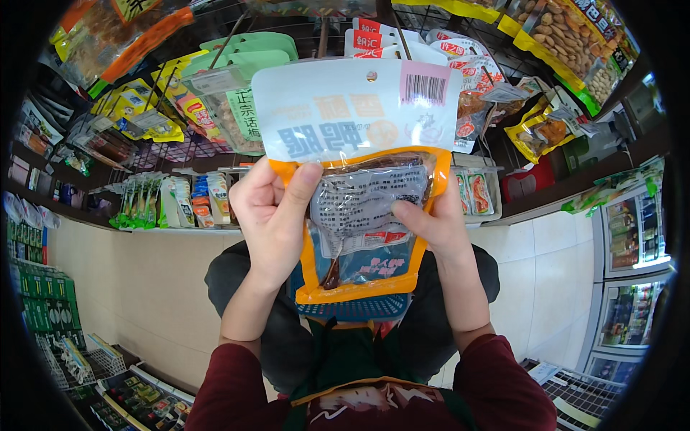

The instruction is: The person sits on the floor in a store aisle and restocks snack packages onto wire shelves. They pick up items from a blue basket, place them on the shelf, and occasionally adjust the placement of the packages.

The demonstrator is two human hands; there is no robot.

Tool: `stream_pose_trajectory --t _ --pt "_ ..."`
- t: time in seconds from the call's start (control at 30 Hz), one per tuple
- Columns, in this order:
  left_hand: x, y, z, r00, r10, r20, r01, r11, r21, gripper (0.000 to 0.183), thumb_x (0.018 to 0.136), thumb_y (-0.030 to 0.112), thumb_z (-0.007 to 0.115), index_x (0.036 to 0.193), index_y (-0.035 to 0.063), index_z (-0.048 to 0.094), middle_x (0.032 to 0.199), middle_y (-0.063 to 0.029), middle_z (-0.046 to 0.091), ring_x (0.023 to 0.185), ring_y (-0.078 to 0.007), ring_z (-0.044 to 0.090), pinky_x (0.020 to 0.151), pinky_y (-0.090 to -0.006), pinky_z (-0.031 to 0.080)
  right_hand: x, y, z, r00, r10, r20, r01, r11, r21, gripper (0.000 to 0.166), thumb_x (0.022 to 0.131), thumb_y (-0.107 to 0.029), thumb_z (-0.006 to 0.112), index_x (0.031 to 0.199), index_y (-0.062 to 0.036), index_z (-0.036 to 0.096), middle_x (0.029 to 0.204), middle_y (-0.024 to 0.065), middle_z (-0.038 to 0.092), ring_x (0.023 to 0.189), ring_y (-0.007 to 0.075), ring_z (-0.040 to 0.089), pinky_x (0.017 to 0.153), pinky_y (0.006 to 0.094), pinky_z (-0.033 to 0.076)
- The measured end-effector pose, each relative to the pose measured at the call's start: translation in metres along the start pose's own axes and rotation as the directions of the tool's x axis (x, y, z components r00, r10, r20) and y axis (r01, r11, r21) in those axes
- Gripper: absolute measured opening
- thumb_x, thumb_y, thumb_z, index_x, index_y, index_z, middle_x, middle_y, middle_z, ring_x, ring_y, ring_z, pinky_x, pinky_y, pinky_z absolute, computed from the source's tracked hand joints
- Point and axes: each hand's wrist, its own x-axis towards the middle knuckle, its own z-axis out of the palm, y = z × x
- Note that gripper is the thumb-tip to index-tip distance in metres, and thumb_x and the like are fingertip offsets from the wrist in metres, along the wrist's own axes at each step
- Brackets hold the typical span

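A sealed plastic food packet (356, 113), white at the top with orange edges and a clear window, is held upright before me, its printed back towards me. Dark brown food shows through the window. My left hand (275, 215) grips its left edge, thumb on the front. My right hand (439, 221) holds the right side, thumb resting on the printed label. Below and partly behind the packet, a blue plastic basket (353, 308) sits between my knees.
Packets hang on hooks ahead, among them green-topped bags (264, 46) and a yellow-edged almond bag (560, 37). Small snack packs (143, 199) line the low shelf. Glass-door coolers (636, 237) stand at right, green cartons (48, 296) at left, a wire rack (582, 390) at lower right.
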Motion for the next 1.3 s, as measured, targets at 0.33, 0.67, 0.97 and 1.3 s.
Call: stream_pose_trajectory --t 0.33,0.67,0.97,1.3 --pt "-0.014 -0.006 -0.01 0.995 -0.078 0.061 0.081 0.996 -0.043 0.018 0.093 0.008 0.054 0.105 -0.0044 0.057 0.093 -0.0049 0.065 0.081 -0.0041 0.058 0.071 -0.0186 0.045 -0.02 0.0 0.005 0.997 0.071 0.022 -0.068 0.991 -0.117 0.038 0.079 -0.007 0.067 0.113 0.0031 0.054 0.097 0.0064 0.063 0.087 0.0095 0.058 0.078 0.026 0.049" --pt "-0.193 -0.177 -0.08 0.788 -0.616 0.0 0.606 0.776 0.174 0.036 0.092 0.013 0.053 0.123 -0.003 0.045 0.113 -0.0114 0.056 0.106 -0.018 0.052 0.092 -0.0301 0.04 -0.143 0.177 -0.003 0.897 0.326 -0.298 -0.364 0.928 -0.079 0.034 0.082 -0.006 0.067 0.111 0.0025 0.051 0.1 0.0085 0.061 0.084 0.013 0.06 0.07 0.0251 0.05" --pt "-0.279 -0.306 -0.132 0.562 -0.721 -0.405 0.812 0.386 0.438 0.023 0.085 0.01 0.058 0.106 0.005 0.053 0.094 -0.0166 0.065 0.085 -0.0324 0.063 0.071 -0.0418 0.048 -0.284 0.378 -0.027 0.643 0.627 -0.44 -0.738 0.354 -0.575 0.074 0.065 -0.027 0.082 0.121 0.0 0.042 0.1 0.0179 0.061 0.079 0.025 0.064 0.061 0.0352 0.051" --pt "-0.347 -0.38 -0.165 0.319 -0.837 -0.444 0.784 -0.03 0.62 0.064 0.09 0.027 0.058 0.139 0.0002 0.027 0.108 -0.0232 0.06 0.089 -0.0356 0.062 0.071 -0.0466 0.052 -0.291 0.372 -0.002 0.391 0.813 -0.431 -0.738 -0.003 -0.674 0.061 0.072 -0.01 0.076 0.125 -0.007 0.045 0.105 0.015 0.062 0.095 0.0318 0.06 0.076 0.0411 0.052"
